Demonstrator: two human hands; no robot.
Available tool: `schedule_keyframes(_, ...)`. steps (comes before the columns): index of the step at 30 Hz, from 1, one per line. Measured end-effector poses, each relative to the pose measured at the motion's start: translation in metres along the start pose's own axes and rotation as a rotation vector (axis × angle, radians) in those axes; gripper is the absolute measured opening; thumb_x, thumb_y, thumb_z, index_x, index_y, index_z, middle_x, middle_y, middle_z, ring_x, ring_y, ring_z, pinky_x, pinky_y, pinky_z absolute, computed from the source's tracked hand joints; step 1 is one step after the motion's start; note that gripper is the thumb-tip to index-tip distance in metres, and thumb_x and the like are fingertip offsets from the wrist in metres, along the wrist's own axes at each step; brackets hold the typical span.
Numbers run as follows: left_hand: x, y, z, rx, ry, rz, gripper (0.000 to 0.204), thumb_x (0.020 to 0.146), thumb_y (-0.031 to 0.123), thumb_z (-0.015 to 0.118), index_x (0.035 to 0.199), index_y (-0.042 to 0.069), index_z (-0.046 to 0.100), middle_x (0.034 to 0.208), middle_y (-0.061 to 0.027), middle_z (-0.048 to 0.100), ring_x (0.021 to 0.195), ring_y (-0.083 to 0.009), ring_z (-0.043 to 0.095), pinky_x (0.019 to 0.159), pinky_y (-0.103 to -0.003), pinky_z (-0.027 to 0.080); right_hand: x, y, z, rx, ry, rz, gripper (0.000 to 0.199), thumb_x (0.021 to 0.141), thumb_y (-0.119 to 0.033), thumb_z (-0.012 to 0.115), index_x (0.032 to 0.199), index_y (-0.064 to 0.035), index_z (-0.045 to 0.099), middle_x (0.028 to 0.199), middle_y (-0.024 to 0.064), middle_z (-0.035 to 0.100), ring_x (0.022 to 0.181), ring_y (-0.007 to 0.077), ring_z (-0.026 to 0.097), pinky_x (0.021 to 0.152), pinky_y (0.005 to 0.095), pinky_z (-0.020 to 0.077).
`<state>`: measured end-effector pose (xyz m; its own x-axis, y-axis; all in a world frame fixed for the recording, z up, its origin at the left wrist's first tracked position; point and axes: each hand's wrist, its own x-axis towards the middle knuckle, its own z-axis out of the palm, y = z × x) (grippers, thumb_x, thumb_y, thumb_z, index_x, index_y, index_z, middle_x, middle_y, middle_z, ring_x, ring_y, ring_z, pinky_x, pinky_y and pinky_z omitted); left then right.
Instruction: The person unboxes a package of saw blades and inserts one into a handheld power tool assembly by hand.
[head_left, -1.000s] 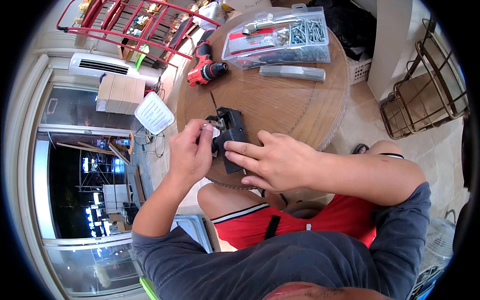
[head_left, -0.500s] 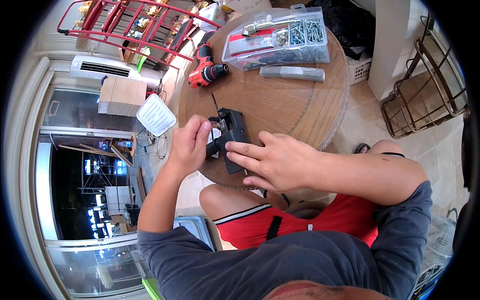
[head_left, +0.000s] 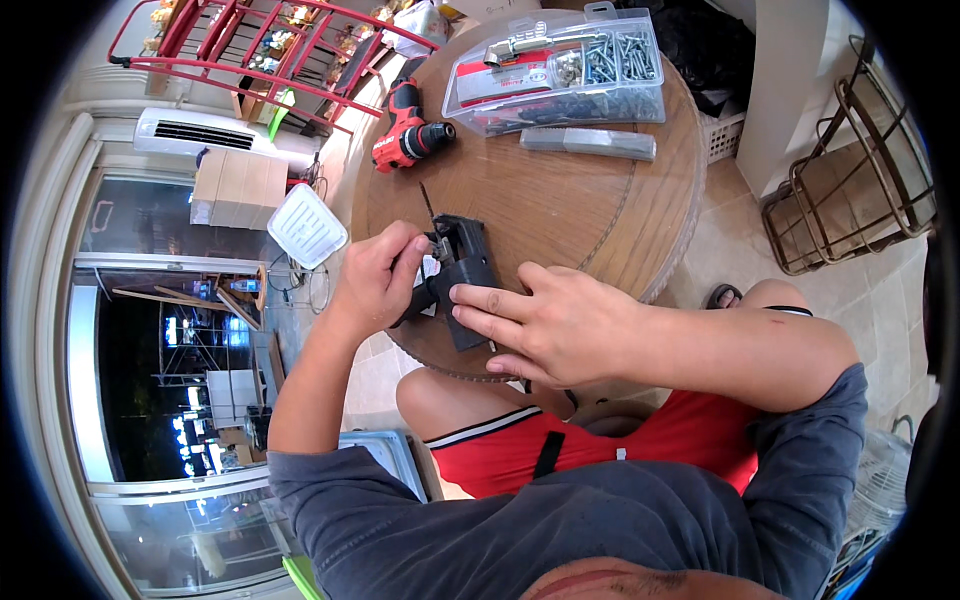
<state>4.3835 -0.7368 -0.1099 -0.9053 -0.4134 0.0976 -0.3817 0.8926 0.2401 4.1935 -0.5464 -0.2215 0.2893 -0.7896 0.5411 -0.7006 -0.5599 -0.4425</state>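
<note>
The left hand was pinched narrow at the metal end of a black power tool; anything held was hidden. Just right of that pinch, the tool lay under the outstretched right hand. Fingertip adjustment seemed under way, the next move needing firm bracing.

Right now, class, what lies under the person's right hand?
The right hand has its fingertips on a black device, with the wooden table showing beside it. The device's surface under those fingertips and the table beneath the device are covered.
</note>
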Motion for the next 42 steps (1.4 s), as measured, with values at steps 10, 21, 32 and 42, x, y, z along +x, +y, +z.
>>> schedule_keyframes(10, 0.022, -0.021, -0.018, 0.212, -0.117, 0.457, 0.013, 0.09, 0.001, 0.078, 0.098, 0.002, 0.068, 0.081, -0.0154, 0.066, 0.074, -0.0373, 0.068, 0.065, -0.047, 0.053, 0.002, 0.0, 0.0, 0.005, 0.001, -0.012, 0.061, 0.109, -0.05, 0.061, 0.153, -0.0068, 0.064, 0.161, 0.0058, 0.06, 0.1, 0.0291, 0.064, 0.09, 0.0411, 0.061)
schedule_keyframes(21, -0.009, 0.013, 0.011, 0.014, 0.096, -0.028, 0.012, 0.105, 0.008, 0.068, 0.096, 0.001, 0.065, 0.074, -0.0213, 0.065, 0.067, -0.0426, 0.069, 0.06, -0.047, 0.053, 0.005, -0.004, 0.005, -0.039, 0.005, -0.036, 0.066, 0.107, -0.055, 0.061, 0.152, -0.0074, 0.064, 0.162, 0.0063, 0.059, 0.105, 0.0296, 0.064, 0.093, 0.0414, 0.0589)
schedule_keyframes(32, 0.0, 0.055, -0.014, 0.155, 0.013, -0.082, 0.009, 0.102, 0.001, 0.07, 0.11, -0.002, 0.069, 0.079, -0.0169, 0.073, 0.069, -0.0309, 0.074, 0.064, -0.04, 0.057, 0.003, -0.002, 0.013, -0.146, 0.049, -0.037, 0.072, 0.105, -0.064, 0.059, 0.157, -0.0147, 0.06, 0.161, 0.0034, 0.058, 0.098, 0.0293, 0.06, 0.086, 0.04, 0.0553)
schedule_keyframes(42, 0.003, 0.05, -0.029, 0.074, -0.035, -0.122, 0.013, 0.096, -0.003, 0.076, 0.109, -0.002, 0.075, 0.089, -0.0098, 0.075, 0.076, -0.0185, 0.073, 0.067, -0.031, 0.058, 0.002, -0.002, 0.004, -0.113, 0.028, -0.038, 0.073, 0.107, -0.059, 0.057, 0.154, -0.0038, 0.061, 0.162, 0.0102, 0.058, 0.101, 0.0303, 0.065, 0.087, 0.0408, 0.0585)
